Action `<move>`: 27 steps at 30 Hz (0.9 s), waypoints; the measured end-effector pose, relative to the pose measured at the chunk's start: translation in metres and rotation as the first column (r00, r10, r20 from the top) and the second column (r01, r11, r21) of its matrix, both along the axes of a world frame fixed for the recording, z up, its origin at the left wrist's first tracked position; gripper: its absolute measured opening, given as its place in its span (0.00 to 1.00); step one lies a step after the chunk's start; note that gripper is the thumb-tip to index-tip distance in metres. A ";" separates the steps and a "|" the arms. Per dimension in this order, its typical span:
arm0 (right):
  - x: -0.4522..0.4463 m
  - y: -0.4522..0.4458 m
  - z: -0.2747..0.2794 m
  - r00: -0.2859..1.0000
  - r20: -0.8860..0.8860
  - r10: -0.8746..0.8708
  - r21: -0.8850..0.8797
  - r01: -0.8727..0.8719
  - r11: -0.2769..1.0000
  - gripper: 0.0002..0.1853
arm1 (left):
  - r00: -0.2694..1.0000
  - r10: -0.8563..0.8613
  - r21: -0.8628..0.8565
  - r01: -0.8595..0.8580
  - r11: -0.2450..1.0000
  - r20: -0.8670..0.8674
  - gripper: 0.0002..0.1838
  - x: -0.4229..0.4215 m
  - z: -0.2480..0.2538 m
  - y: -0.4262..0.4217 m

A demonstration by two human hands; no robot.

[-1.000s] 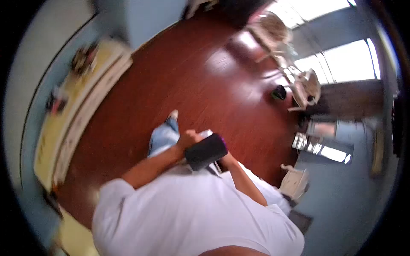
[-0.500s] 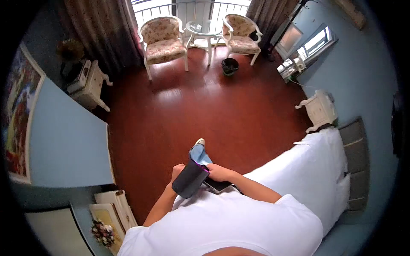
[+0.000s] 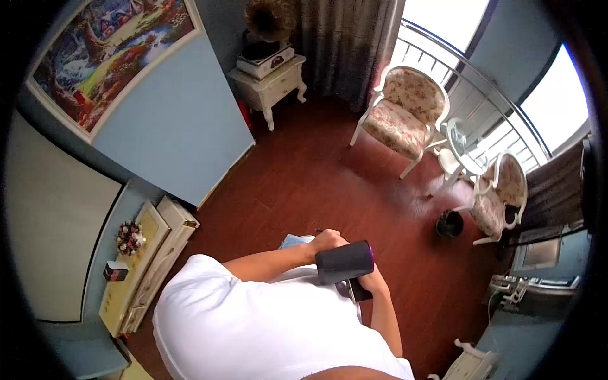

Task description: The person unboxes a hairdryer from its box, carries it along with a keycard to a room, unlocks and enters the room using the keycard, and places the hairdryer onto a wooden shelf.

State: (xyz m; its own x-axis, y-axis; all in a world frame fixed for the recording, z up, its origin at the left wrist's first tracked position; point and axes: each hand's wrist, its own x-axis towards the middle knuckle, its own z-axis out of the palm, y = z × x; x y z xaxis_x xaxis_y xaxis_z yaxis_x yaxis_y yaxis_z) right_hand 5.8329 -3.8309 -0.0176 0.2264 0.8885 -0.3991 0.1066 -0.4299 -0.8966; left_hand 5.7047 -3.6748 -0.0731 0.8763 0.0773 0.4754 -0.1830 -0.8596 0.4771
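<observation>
In the head view my left hand (image 3: 328, 241) is closed at the upper left edge of a dark grey cylinder (image 3: 345, 263) with a purple rim, held in front of my chest. A short dark tip shows beyond the left fingers. My right hand (image 3: 375, 282) lies under the rim end, its fingers mostly hidden by the cylinder. Against the right hand sits a flat black object (image 3: 360, 291) with a pale edge; its kind is not clear. How each hand grips beneath the cylinder is partly hidden.
Ahead on the red-brown floor (image 3: 285, 177) stand two floral armchairs (image 3: 402, 123), a round glass table (image 3: 465, 152) and a black bin (image 3: 449, 223). A white cabinet (image 3: 269, 85) bears a gramophone. A low chest (image 3: 158, 269) with flowers stands at left.
My view has turned left, so the chairs and table now appear farther right. The bed has left view. Both hands and the cylinder appear farther right, with the purple rim facing right.
</observation>
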 end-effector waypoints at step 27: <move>0.476 0.053 -0.054 0.581 -0.122 -0.805 -0.196 0.781 0.593 0.24 | 0.697 -0.691 -0.408 0.583 0.702 -0.194 0.04 0.632 -0.038 0.165</move>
State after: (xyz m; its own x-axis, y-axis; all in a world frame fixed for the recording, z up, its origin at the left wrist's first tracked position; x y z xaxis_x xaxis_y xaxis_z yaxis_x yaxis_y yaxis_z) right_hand 6.3087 -3.7781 -0.0713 0.7335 0.3377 -0.5899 -0.4798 -0.3574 -0.8012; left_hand 6.3371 -3.5096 -0.1107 0.8543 -0.4696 0.2229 -0.4293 -0.3955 0.8120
